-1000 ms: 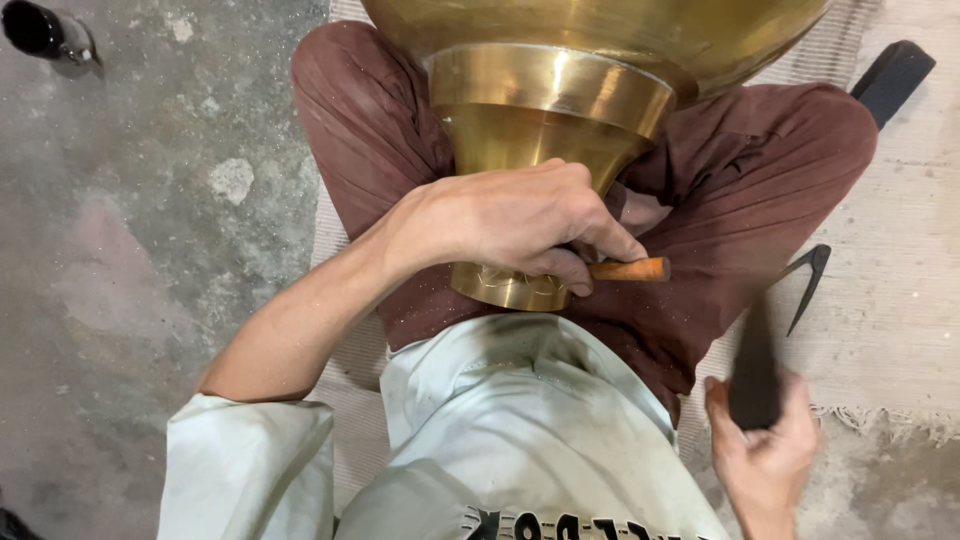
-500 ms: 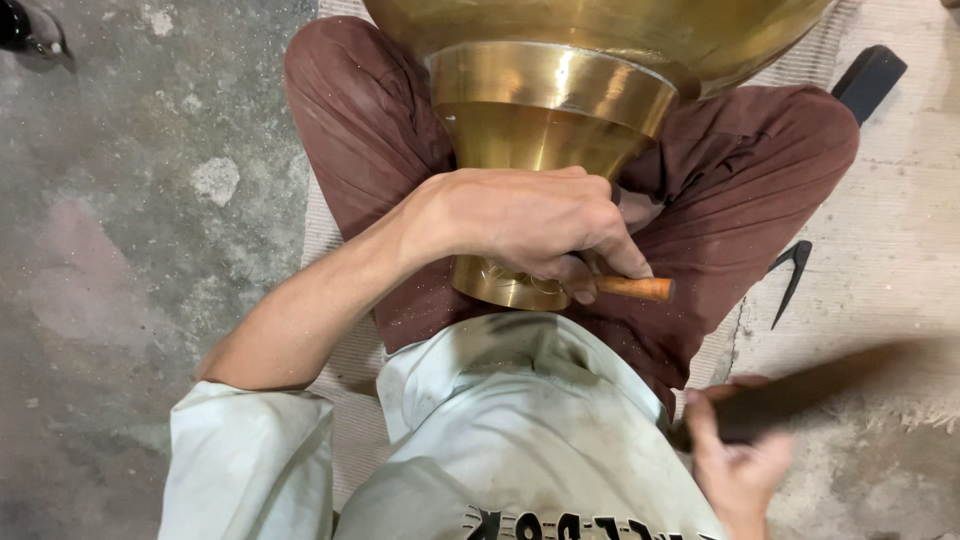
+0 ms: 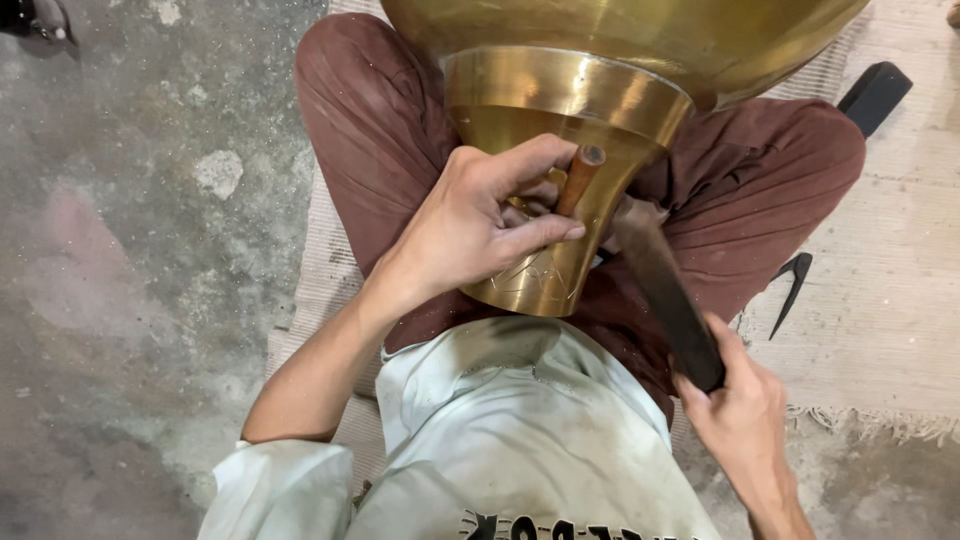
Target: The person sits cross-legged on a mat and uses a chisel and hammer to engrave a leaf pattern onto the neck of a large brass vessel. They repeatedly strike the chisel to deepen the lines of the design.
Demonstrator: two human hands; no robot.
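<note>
A large brass vessel (image 3: 570, 90) lies across my lap, its flared foot (image 3: 545, 270) pointing at my belly. My left hand (image 3: 480, 225) rests on that foot and pinches a short copper-coloured punch (image 3: 578, 178), tip down against the brass. My right hand (image 3: 745, 420) grips the lower end of a dark hammer (image 3: 665, 290), whose blurred head is up beside the top of the punch. Faint scratched lines show on the foot below my left fingers.
I sit cross-legged in maroon trousers (image 3: 360, 130) on a pale woven mat (image 3: 880, 300). A dark pincer-like tool (image 3: 792, 285) lies on the mat by my right knee, a black flat object (image 3: 875, 95) behind it. Rough concrete floor (image 3: 130, 250) lies left.
The punch has turned from lying sideways to standing upright against the brass foot. My right hand has swung the hammer up from low at the right to the punch's top.
</note>
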